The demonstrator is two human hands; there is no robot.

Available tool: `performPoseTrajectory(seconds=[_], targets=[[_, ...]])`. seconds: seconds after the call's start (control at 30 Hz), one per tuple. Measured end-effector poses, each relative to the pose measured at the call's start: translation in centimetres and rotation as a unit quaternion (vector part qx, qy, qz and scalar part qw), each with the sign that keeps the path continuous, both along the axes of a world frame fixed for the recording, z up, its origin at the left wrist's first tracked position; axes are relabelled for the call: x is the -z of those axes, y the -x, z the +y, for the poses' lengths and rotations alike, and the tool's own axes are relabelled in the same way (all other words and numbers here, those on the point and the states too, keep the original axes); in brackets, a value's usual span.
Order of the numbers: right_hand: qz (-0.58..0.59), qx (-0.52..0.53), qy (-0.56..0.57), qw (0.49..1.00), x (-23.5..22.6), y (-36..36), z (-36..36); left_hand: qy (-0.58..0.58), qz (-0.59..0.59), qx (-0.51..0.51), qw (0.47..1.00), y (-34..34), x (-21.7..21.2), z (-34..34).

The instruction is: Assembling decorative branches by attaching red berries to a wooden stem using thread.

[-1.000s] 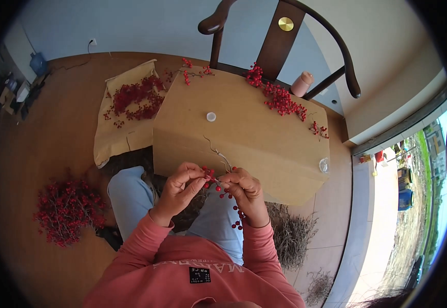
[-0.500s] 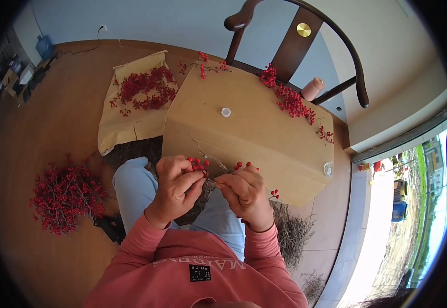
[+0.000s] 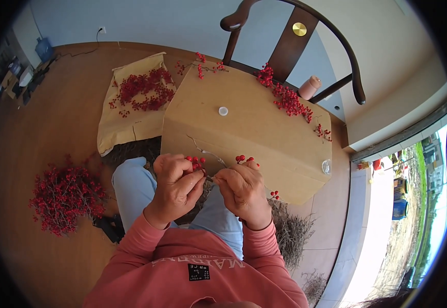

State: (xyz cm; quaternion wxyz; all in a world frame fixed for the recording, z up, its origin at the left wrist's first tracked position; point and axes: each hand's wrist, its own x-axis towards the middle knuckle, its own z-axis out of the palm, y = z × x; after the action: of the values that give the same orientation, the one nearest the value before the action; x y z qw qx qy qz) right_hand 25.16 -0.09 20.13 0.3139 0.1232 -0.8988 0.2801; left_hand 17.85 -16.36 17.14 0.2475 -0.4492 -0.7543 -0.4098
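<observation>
My left hand point(image 3: 176, 186) and my right hand point(image 3: 241, 189) meet above my lap, at the near edge of a cardboard-covered table point(image 3: 203, 110). A thin brown stem runs between their pinching fingertips. Beside my left fingers hangs a small cluster of red berries point(image 3: 196, 161). More red berries point(image 3: 242, 158) stick out past my right fingers, and a few show by that wrist. A bare forked twig point(image 3: 203, 150) reaches up from between the hands over the cardboard. Whether the stem and both berry clusters form one branch is hidden by the fingers.
Berry sprigs point(image 3: 291, 100) line the table's far right, near a pink thread spool point(image 3: 309, 87) and a dark wooden chair point(image 3: 290, 43). A white cap point(image 3: 223, 111) lies mid-table. Berry piles rest on brown paper point(image 3: 113, 126) and the floor point(image 3: 67, 197); dry twigs point(image 3: 291, 233) lie at right.
Both hands stay pinched on the stem and have barely shifted. The view has moved slightly, so the table and chair appear a little further left.
</observation>
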Motion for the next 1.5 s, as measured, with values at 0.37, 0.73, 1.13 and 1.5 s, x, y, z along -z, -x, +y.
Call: performPoseTrajectory(seconds=[0.37, 0.73, 1.13, 1.5], targets=[[-0.018, -0.059, 0.131, 0.990, 1.3, 0.3, -0.7, 0.012, 0.033, -0.021, 0.999, -1.0, -0.6, 0.4], [-0.084, -0.103, 0.289, 0.948, 0.9, -0.3, -0.8, -0.006, -0.001, -0.019, 1.000, -0.9, -0.8, -0.4], [-0.068, -0.096, 0.271, 0.955, 1.0, -0.1, -1.2, -0.007, 0.011, -0.035, 0.999, -1.3, -0.9, -0.1], [-0.090, -0.114, 0.329, 0.933, 1.9, 0.1, -0.6, -0.008, 0.005, -0.014, 1.000, -1.3, -1.1, 0.3]])
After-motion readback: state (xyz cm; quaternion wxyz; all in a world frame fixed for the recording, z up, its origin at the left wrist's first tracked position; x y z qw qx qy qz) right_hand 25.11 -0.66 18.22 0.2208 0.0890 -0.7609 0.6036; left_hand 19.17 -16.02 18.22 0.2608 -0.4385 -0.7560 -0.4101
